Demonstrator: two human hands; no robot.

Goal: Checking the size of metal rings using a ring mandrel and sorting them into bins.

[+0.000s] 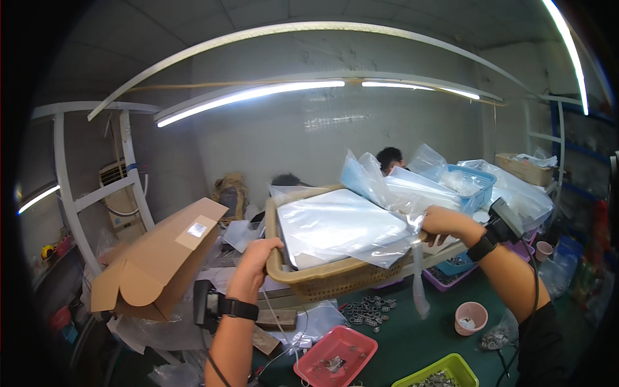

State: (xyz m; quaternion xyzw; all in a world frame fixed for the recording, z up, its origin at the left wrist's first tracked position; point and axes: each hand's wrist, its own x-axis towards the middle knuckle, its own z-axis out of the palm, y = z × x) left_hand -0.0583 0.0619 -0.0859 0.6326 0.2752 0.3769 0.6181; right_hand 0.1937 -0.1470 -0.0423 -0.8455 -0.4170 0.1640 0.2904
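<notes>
A tan plastic basket [322, 284] with perforated sides sits tilted in front of me. Its near left corner is gripped by my left hand [258, 255], thumb over the rim. White sheets in clear plastic [342, 226] fill the basket. At its right end my right hand [445, 224] is closed on a bunched clear plastic bag [416, 226]. A twisted strip of that plastic hangs below the fingers. Whether this hand also touches the basket rim is hidden. Both wrists carry black straps with small devices.
An open cardboard box [155, 258] stands at left. On the green table are a red tray [335, 358], a yellow-green tray [445, 373], a pink cup [471, 318] and loose metal rings [371, 311]. A blue basket [474, 184] stands behind at right. A person's head [389, 158] shows beyond.
</notes>
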